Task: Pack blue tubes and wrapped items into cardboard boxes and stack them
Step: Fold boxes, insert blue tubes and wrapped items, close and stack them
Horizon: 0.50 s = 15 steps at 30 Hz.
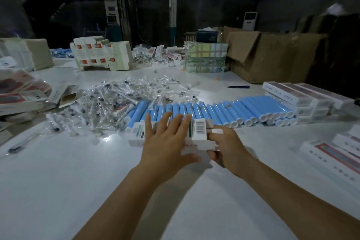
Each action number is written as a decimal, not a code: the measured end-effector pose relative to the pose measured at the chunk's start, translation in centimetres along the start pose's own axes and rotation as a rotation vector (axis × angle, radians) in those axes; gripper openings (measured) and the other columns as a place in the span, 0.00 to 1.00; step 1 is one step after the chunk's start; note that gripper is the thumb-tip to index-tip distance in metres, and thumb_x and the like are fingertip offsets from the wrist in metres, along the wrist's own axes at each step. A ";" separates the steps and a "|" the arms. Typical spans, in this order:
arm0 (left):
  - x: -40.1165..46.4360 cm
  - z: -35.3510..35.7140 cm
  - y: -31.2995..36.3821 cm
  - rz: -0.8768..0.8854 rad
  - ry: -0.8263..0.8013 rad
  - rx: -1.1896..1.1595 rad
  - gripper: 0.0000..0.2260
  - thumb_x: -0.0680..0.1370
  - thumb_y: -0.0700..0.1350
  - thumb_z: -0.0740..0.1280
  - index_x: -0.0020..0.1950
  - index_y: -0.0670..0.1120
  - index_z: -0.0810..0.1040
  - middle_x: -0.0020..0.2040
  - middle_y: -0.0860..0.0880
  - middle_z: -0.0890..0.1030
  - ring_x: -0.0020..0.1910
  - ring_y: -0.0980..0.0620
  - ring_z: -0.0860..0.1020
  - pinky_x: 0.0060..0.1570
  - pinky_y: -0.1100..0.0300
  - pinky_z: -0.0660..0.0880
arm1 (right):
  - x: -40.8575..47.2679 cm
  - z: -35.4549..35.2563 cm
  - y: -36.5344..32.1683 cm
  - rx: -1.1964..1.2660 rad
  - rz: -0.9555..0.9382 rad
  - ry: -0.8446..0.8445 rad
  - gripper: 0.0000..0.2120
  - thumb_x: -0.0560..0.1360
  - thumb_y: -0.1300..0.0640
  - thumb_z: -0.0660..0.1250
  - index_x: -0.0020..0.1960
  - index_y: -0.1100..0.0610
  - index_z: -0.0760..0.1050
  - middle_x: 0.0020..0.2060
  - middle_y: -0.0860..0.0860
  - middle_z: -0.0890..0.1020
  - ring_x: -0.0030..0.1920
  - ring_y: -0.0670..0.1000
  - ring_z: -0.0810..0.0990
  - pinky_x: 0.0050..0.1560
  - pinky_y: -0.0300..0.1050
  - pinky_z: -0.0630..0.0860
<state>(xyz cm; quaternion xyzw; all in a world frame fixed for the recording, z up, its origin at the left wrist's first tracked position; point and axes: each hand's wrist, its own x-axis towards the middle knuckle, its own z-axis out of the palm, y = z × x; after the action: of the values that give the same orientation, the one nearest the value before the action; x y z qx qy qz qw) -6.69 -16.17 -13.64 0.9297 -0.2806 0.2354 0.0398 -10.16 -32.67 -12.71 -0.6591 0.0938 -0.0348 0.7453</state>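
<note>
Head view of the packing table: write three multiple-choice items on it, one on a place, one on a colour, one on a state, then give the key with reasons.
1. Where does the pile of clear wrapped items lie relative to the row of tubes?
A. To its left
B. To its right
C. On top of the brown carton

2. What colour are the tube bodies?
A. Red
B. Blue
C. Green

3. What is the right hand doing?
A. Hanging idle
B. Holding scissors
C. Gripping the small white box

Key: 1 A, the pile sits left of the row. 2 B, the bodies are blue with white caps. 3 C, its fingers curl round the box while the left hand lies spread over it.
</note>
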 end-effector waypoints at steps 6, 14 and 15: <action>0.0 -0.4 0.6 0.021 -0.010 -0.088 0.34 0.72 0.68 0.62 0.71 0.51 0.60 0.64 0.51 0.68 0.63 0.48 0.66 0.65 0.51 0.58 | 0.7 -0.9 -0.4 -0.190 -0.056 0.161 0.09 0.74 0.58 0.64 0.44 0.61 0.81 0.36 0.57 0.82 0.31 0.51 0.79 0.30 0.40 0.71; 0.2 0.6 2.4 0.063 -0.154 -0.022 0.25 0.81 0.57 0.56 0.70 0.42 0.61 0.66 0.42 0.67 0.62 0.42 0.66 0.60 0.45 0.63 | 8.4 6.9 -5.7 -0.829 -0.351 0.151 0.04 0.74 0.55 0.64 0.44 0.56 0.76 0.37 0.53 0.81 0.35 0.53 0.77 0.41 0.47 0.74; 0.3 0.8 2.4 0.066 -0.163 -0.030 0.26 0.80 0.58 0.56 0.71 0.42 0.61 0.67 0.41 0.67 0.63 0.41 0.66 0.61 0.44 0.62 | 9.3 9.1 -5.7 -0.940 -0.365 0.094 0.07 0.74 0.55 0.64 0.48 0.58 0.77 0.39 0.55 0.81 0.37 0.54 0.78 0.42 0.48 0.75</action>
<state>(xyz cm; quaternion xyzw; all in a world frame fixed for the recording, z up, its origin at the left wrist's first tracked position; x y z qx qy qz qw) -7.44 -18.45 -14.30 0.9353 -0.3167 0.1561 0.0229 1.05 -26.18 -6.90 -0.9267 0.0162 -0.1481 0.3450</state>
